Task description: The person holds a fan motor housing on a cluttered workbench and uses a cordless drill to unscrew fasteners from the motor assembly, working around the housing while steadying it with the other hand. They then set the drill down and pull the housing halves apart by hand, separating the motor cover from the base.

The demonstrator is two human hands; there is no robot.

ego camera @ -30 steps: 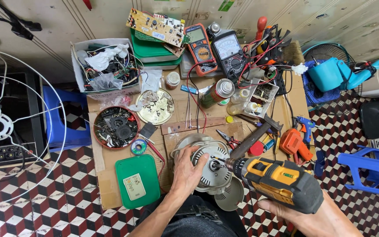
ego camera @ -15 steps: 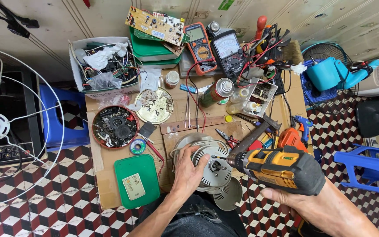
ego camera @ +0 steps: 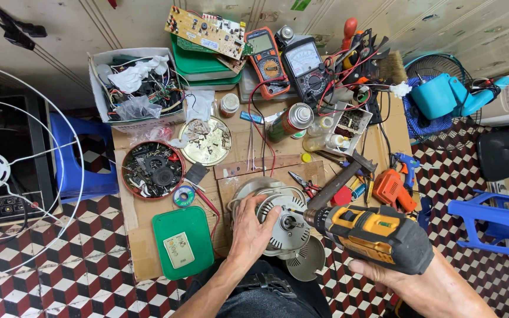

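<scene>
Near-centre worktop (ego camera: 148, 247): round grey metal fan motor (ego camera: 287, 227), left hand (ego camera: 251, 227) fingers clasped over it; right hand (ego camera: 405, 277) gripping yellow-black cordless drill (ego camera: 375, 235); best kept square, motor pinned firm.

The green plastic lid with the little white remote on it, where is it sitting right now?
In the head view, the green plastic lid lies on the bench's front-left corner, left of the left hand and below the solder spool.

drill bit (ego camera: 297, 222) tip hidden
</scene>
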